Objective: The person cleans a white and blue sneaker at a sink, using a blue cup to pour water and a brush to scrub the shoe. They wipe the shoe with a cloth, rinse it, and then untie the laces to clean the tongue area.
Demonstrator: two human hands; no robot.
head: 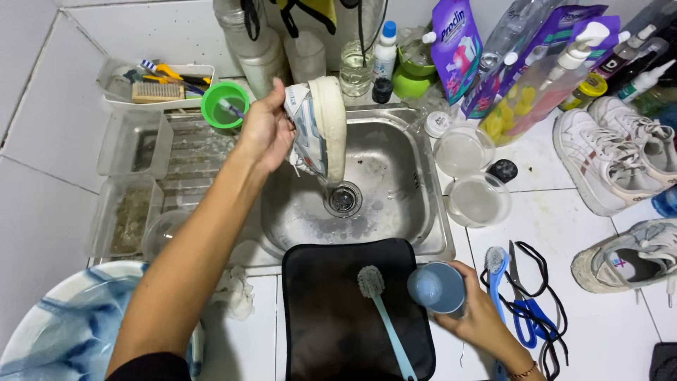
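The left hand [266,130] holds a white sneaker [319,127] over the steel sink [423,212], at about 11 o'clock from the drain [343,200]. The grip is closed around the shoe's upper at the collar, fingers wrapped on the far side; the shoe hangs toe-down with its pale sole turned toward 3 o'clock, and a thin stream of water falls from the toe to the drain.

To hold well at this step, the person should keep the shoe directly above the drain so that runoff stays inside the basin. The toe-down tilt appears correct, since it lets water leave the interior. A firm hold on the collar, and not on the laces, is likely to prevent the wet shoe from slipping.

At 6 o'clock from the drain, a black mat [331,310] lies on the white surface [606,331], and a light blue brush [384,310] rests on it with its bristle head toward the sink. The mat edge lies near the sink rim, so the brush is within short reach.

The right hand [479,317] holds a blue cup [437,287] at the mat's 3 o'clock edge. The grip is closed around the cup's side, with the mouth tipped toward the sink. Whether the cup contains water cannot be told. If it does, the person should pour slowly onto the shoe and not past it.

At 3 o'clock from that hand lie a second blue brush [495,264] and blue-handled scissors [525,310]. These are best left clear of any splash.
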